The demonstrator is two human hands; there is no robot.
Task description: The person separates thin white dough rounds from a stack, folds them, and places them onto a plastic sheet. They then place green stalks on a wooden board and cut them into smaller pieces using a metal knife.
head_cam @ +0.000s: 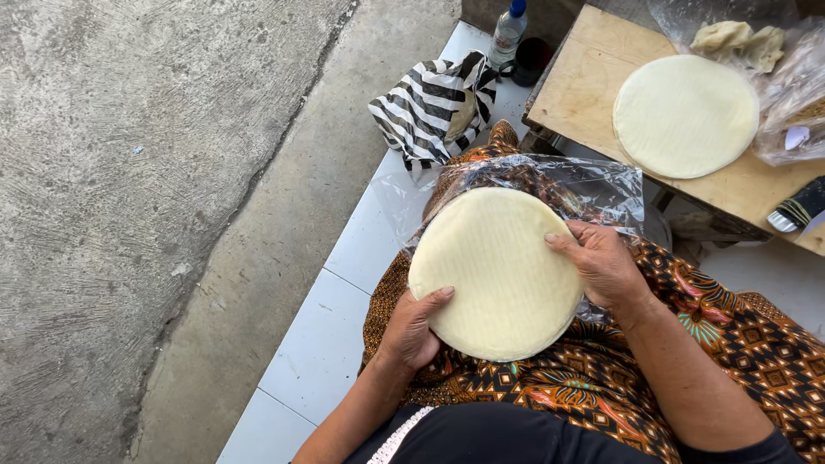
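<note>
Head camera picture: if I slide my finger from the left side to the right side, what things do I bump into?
Grey concrete floor → white tiles → left hand → round pale stack in the lap → right hand → second round pale stack on the wooden board → clear bag at the right edge.

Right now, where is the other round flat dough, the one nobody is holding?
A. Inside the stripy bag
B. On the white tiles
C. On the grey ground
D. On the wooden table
D: the second round dough sheet lies flat on the wooden table, apart from the dough sheet held by the left hand and right hand.
</note>
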